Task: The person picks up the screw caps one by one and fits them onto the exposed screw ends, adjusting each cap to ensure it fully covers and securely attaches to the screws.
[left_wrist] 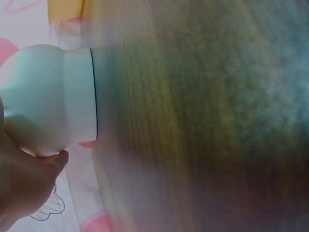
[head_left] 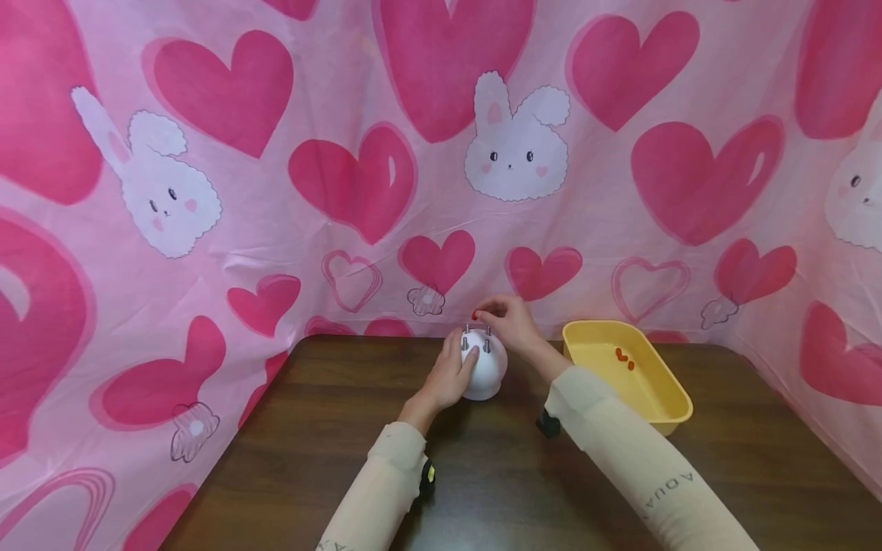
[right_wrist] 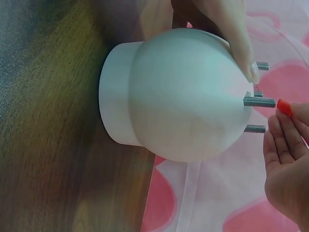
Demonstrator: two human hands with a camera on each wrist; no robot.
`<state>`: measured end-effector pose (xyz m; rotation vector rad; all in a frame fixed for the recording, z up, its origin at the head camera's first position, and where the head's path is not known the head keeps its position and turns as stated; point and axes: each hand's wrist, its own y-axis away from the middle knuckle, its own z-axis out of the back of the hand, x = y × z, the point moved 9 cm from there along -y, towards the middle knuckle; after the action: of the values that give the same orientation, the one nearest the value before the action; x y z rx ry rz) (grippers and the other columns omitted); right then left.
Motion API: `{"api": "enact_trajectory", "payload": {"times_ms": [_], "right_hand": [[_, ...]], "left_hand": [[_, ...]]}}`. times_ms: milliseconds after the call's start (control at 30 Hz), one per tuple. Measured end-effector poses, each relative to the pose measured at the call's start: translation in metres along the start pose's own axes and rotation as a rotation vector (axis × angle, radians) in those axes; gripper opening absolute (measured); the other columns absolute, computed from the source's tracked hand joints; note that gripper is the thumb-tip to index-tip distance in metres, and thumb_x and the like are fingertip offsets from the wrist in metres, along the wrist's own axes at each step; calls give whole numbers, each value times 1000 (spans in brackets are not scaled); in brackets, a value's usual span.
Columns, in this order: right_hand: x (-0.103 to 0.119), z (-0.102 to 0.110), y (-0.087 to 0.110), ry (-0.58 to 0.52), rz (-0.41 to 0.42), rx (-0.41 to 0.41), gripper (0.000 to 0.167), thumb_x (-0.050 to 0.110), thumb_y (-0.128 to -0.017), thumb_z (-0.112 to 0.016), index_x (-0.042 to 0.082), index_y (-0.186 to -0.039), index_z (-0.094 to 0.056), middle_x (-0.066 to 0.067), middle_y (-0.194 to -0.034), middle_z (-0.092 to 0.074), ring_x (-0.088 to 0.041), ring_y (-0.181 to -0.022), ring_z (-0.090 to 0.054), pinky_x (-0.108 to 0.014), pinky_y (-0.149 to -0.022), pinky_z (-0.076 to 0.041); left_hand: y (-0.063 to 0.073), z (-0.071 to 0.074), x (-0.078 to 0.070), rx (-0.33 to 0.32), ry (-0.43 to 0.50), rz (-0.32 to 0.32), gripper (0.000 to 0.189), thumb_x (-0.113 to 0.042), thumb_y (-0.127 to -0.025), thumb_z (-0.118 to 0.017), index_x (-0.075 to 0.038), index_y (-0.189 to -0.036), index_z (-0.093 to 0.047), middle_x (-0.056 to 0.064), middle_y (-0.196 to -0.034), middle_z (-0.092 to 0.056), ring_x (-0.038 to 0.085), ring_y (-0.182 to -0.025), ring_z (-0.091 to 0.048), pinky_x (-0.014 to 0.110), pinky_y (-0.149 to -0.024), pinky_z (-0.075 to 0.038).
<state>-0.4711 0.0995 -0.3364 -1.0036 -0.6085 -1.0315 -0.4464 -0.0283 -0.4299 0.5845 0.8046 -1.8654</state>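
A white ball-shaped body on a short round base stands upright on the table, with several threaded metal studs sticking out of its top. My left hand grips its left side, the thumb lying on the front near the studs. Above the top, my right hand pinches a small red cap between thumb and fingertips. In the right wrist view, the cap is right at the tip of the nearest stud. The left wrist view shows the ball's side with part of the left hand against it.
A yellow tray on the right of the brown wooden table holds a few small orange-red pieces. Close behind the table's back edge hangs a pink cloth with hearts and rabbits.
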Motion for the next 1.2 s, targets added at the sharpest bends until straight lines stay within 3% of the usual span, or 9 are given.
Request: {"api": "enact_trajectory", "payload": {"times_ms": [133, 467, 767, 1200], "right_hand": [[0, -2, 0, 0, 4, 2, 12, 7, -96, -70, 0, -104, -76, -15, -100, -76, -29, -97, -72, -44, -92, -56], [3, -7, -2, 21, 18, 11, 12, 7, -96, -70, -1, -104, -76, -15, -101, -76, -29, -96, -72, -45, -91, -56], [-1, -10, 0, 44, -6, 6, 12, 6, -96, -69, 1, -105, -76, -15, -102, -75, -28, -95, -69, -45, -92, -55], [-2, -15, -2, 74, 30, -1, 11, 6, -94, -72, 1, -102, -77, -14, -98, -76, -28, -92, -71, -44, -89, -56]], "left_hand": [[-2, -2, 3, 5, 0, 3, 70, -49, -109, -35, -5, -161, -17, 16, -164, -21, 38, -147, -34, 55, -118, -30], [3, 4, -7, -18, 5, -25, 66, -41, -110, -38, -1, -159, -20, 20, -162, -24, 42, -145, -36, 58, -116, -33], [4, 2, -4, -10, 7, -12, 68, -46, -110, -35, -4, -160, -18, 18, -162, -24, 41, -144, -37, 60, -115, -33], [3, 2, -4, -17, 16, -20, 68, -45, -110, -36, -2, -160, -19, 19, -162, -24, 40, -144, -36, 59, -116, -32]]}}
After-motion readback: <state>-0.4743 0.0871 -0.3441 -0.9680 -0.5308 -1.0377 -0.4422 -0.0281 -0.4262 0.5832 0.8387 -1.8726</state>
